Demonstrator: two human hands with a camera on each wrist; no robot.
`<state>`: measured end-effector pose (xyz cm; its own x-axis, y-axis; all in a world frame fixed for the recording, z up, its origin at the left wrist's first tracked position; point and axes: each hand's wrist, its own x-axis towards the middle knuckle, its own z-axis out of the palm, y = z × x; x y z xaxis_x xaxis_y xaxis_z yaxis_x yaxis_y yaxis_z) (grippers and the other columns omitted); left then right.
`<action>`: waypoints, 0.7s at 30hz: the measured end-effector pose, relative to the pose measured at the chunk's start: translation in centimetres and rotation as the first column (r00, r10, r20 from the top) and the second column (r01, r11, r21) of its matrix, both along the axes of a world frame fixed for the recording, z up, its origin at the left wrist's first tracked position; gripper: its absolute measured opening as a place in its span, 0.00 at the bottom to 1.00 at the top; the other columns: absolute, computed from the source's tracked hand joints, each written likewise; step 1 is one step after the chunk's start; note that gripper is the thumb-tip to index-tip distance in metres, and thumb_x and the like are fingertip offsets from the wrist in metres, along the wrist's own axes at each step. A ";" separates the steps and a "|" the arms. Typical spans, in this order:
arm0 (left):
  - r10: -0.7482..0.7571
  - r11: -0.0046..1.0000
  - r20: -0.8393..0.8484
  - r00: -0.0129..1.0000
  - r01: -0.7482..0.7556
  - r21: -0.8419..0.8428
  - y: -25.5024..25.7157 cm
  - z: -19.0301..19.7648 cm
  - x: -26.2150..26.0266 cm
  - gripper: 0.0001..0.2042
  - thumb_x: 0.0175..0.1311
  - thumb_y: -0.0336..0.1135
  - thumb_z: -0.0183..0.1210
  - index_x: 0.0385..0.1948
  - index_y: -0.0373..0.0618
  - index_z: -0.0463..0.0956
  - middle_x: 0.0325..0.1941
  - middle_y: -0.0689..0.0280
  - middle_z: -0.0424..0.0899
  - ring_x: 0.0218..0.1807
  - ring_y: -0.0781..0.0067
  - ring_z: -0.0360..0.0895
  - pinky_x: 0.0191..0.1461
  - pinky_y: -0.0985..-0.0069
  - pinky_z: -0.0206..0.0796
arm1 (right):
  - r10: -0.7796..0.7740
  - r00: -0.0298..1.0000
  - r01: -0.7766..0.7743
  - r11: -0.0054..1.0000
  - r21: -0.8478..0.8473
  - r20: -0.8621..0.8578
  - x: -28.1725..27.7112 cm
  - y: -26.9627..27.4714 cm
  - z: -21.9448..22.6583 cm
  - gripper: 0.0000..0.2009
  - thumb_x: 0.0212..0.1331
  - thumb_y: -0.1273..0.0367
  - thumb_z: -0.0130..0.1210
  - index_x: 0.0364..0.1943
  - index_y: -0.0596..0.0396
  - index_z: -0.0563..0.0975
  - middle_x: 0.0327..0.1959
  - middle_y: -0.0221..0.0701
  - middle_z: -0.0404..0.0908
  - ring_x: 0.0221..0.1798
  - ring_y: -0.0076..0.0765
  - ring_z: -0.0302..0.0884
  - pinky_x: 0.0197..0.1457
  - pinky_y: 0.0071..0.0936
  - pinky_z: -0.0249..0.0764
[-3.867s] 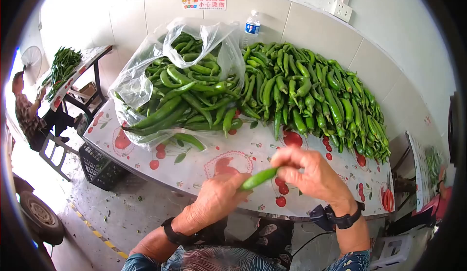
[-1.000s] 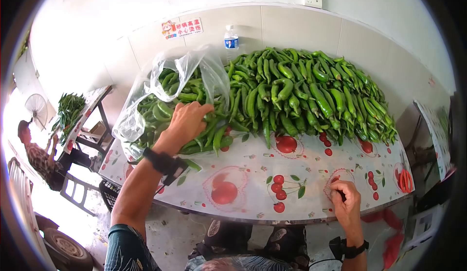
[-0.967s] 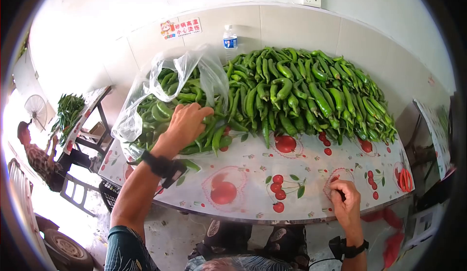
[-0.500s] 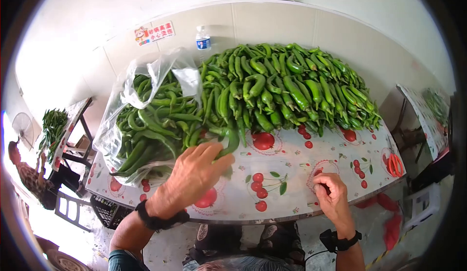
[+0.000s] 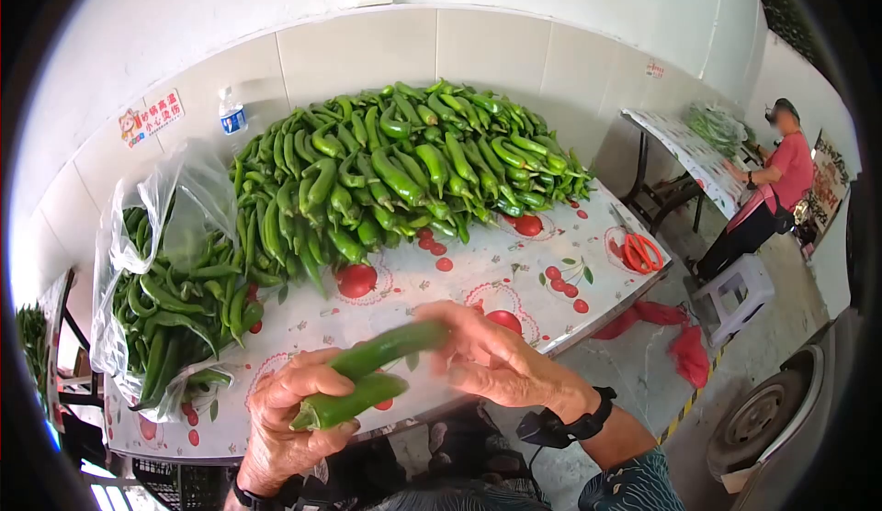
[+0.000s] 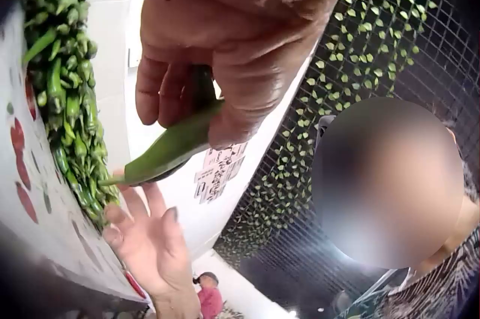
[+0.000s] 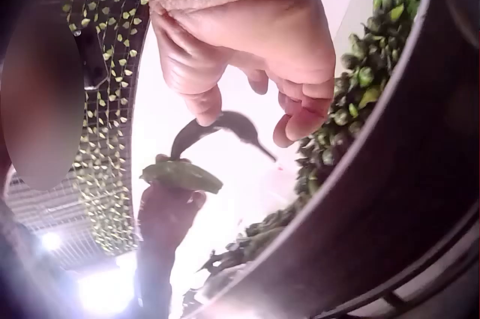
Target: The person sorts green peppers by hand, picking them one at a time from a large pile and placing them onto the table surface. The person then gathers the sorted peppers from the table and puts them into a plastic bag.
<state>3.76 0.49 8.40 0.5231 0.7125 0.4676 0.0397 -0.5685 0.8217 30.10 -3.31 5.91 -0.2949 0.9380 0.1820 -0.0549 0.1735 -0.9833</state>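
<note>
My left hand [image 5: 299, 410] grips two green chili peppers in front of my body, above the table's front edge. The upper, curved pepper [image 5: 390, 346] reaches toward my right hand; the lower, straighter pepper [image 5: 349, 401] lies just beneath it. In the right wrist view the curved pepper [image 7: 240, 124] bends out past my left hand, its thin stem end pointing away. My right hand [image 5: 501, 355], slightly blurred, has its fingers spread loosely by the curved pepper's far end. Nothing is pinched between its thumb and fingers in the right wrist view.
Stacked green peppers [image 5: 395, 162] stand along the wall at the back of the table [image 5: 441, 281]. A clear plastic bag [image 5: 197, 222] of peppers sits at left. Red-handled scissors [image 5: 641, 252] lie by the right corner. Beyond are a stool [image 5: 740, 291] and a person [image 5: 781, 171].
The left hand has come away from the bag with a curved pepper and moved back toward the body. The right hand has risen from the table edge and opened. The head view has swung right.
</note>
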 end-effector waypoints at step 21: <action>0.484 0.867 0.273 0.831 -0.413 -0.280 0.8 -8.8 -6.3 0.21 0.70 0.44 0.55 0.56 0.38 0.66 0.38 0.64 0.77 0.39 0.76 0.76 0.45 0.77 0.71 | -0.935 0.217 0.733 0.346 0.586 0.281 23.9 8.4 3.6 0.17 0.63 0.64 0.55 0.54 0.55 0.76 0.42 0.38 0.84 0.40 0.35 0.81 0.45 0.32 0.75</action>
